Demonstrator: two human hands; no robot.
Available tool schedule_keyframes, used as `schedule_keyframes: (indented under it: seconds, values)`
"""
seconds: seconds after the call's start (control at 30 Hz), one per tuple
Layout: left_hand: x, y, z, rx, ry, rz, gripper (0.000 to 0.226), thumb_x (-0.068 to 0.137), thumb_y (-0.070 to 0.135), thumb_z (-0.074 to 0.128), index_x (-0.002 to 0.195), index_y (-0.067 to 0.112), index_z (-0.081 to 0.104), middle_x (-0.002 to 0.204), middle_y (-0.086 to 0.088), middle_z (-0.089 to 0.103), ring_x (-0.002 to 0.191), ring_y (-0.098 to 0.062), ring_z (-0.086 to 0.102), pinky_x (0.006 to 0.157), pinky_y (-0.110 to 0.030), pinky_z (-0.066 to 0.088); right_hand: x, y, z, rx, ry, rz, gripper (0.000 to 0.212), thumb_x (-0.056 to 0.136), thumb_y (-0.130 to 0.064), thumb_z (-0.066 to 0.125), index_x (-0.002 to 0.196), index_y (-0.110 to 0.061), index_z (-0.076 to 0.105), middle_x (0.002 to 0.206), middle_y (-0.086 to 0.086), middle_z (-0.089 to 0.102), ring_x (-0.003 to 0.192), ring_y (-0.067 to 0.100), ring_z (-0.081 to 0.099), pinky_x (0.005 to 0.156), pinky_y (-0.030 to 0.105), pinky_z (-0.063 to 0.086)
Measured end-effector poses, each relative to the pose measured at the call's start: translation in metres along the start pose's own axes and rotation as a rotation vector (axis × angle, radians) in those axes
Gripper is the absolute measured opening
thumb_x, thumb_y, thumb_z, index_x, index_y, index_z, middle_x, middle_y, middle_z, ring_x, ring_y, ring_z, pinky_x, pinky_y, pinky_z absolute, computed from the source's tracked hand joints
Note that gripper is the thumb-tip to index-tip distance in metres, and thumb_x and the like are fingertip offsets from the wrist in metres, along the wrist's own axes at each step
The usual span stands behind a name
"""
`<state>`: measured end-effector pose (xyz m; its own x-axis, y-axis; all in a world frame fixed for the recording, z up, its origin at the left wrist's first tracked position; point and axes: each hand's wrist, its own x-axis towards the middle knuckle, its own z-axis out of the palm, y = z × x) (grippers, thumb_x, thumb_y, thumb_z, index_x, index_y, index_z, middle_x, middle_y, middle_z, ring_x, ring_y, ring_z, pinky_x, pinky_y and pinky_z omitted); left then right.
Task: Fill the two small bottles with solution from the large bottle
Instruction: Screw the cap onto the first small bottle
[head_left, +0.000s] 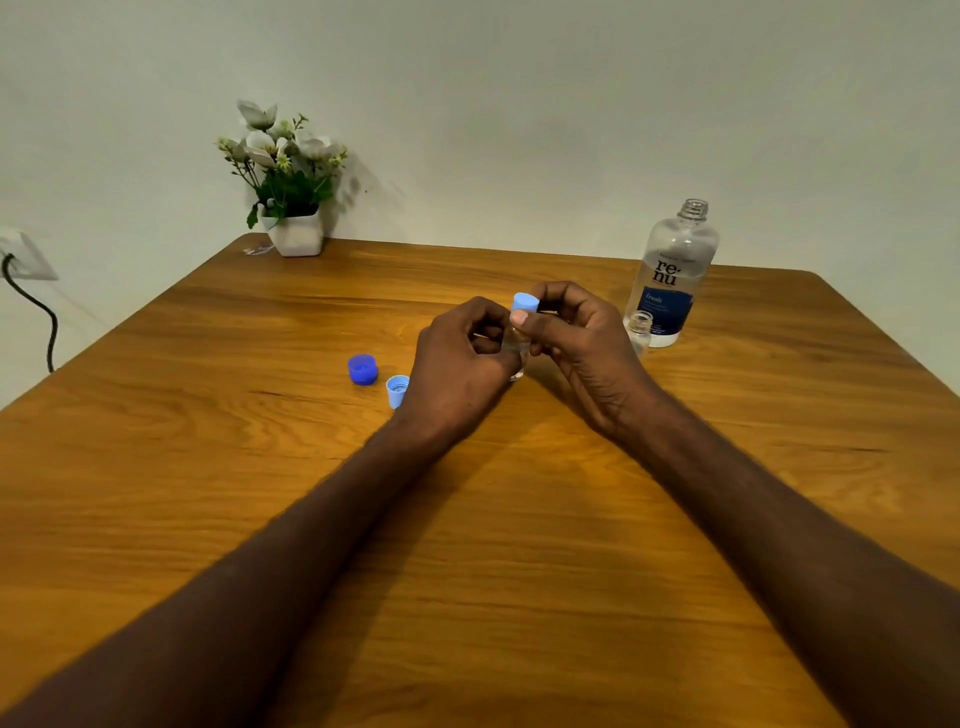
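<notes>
Over the table (208, 467), left hand (457, 358) grips a small bottle (515, 347) (clear) while right hand (576, 332) pinches its light-blue cap (524, 302).

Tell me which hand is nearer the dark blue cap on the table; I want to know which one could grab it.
Left. The left hand sits just right of the dark blue cap, gripping a small bottle. The right hand is farther right, beyond that bottle, pinching its light blue cap.
</notes>
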<state>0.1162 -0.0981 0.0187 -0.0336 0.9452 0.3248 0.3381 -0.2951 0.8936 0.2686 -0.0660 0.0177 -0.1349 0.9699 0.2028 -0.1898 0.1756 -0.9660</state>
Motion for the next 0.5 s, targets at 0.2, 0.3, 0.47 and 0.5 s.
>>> schedule_keyframes:
  seconds: [0.2,0.3,0.47,0.5]
  values:
    - [0.0002,0.0001,0.0008,-0.014,0.006,-0.010,0.022,0.089,0.006,0.078,0.111,0.010,0.073,0.099,-0.005,0.077,0.089,-0.019,0.076,0.083,-0.050,0.064,-0.0006,-0.0013,-0.0007,-0.026,-0.024,-0.023,0.029,0.093,-0.003,0.072,0.122,-0.006,0.068,0.110,0.005,0.070,0.092,0.014,0.067,0.074,0.027,0.054]
    - [-0.0001,0.0000,0.0011,0.001,0.007,0.001,0.021,0.090,0.006,0.077,0.110,0.010,0.073,0.098,-0.003,0.077,0.088,-0.018,0.076,0.082,-0.049,0.064,-0.0009,-0.0006,0.0002,0.012,0.004,-0.017,0.032,0.090,-0.001,0.075,0.118,-0.003,0.059,0.105,0.005,0.067,0.084,0.008,0.067,0.069,0.023,0.055]
    - [-0.0002,0.0001,0.0011,-0.007,0.004,-0.011,0.022,0.089,0.007,0.078,0.110,0.010,0.073,0.099,-0.003,0.077,0.089,-0.018,0.076,0.083,-0.047,0.064,-0.0010,-0.0006,-0.0013,-0.022,-0.023,-0.017,0.032,0.094,-0.003,0.072,0.125,-0.004,0.066,0.110,0.004,0.070,0.094,0.015,0.066,0.078,0.028,0.055]
    - [-0.0004,0.0001,0.0014,-0.004,0.002,-0.007,0.021,0.090,0.008,0.077,0.110,0.010,0.073,0.098,-0.003,0.077,0.088,-0.017,0.076,0.082,-0.047,0.065,-0.0011,-0.0001,-0.0012,-0.025,-0.018,-0.014,0.031,0.093,-0.004,0.074,0.123,-0.002,0.066,0.110,0.006,0.069,0.094,0.016,0.065,0.080,0.030,0.056]
